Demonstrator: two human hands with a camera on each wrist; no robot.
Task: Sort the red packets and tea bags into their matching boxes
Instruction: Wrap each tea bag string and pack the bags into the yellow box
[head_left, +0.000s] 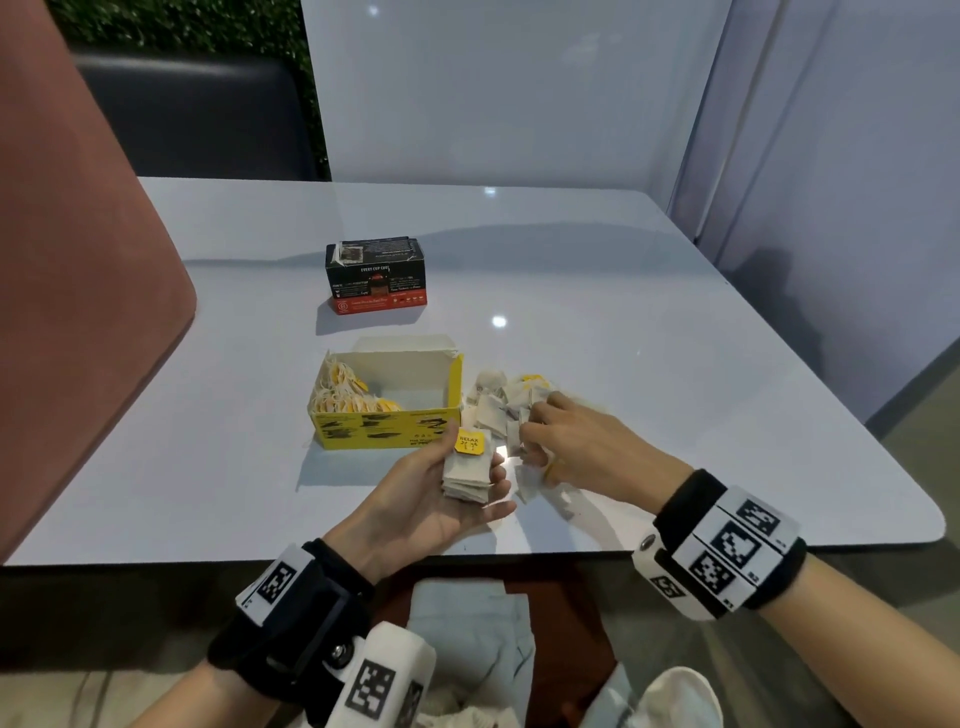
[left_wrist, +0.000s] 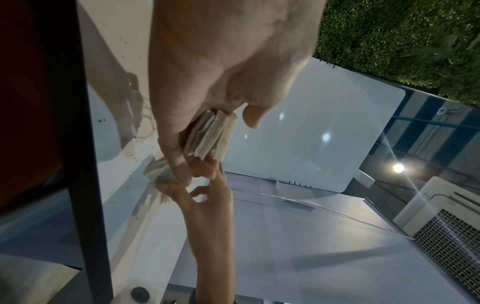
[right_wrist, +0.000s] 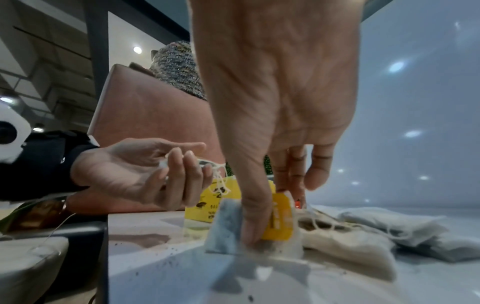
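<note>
a loose heap of tea bags (head_left: 511, 410) is left on the table (head_left: 675, 364), just right of the open yellow box (head_left: 387, 402), which is already partly filled at its left end. a small stack of tea bags (head_left: 466, 475) is held in the upturned left hand (head_left: 431, 493), fingers curled round it. one bag with a yellow tag (right_wrist: 278, 220) is pinched by the right hand (head_left: 576, 447) in the heap. the black and red box (head_left: 376, 275) stands closed farther back; no red packets are seen loose, so that half is judged done.
</note>
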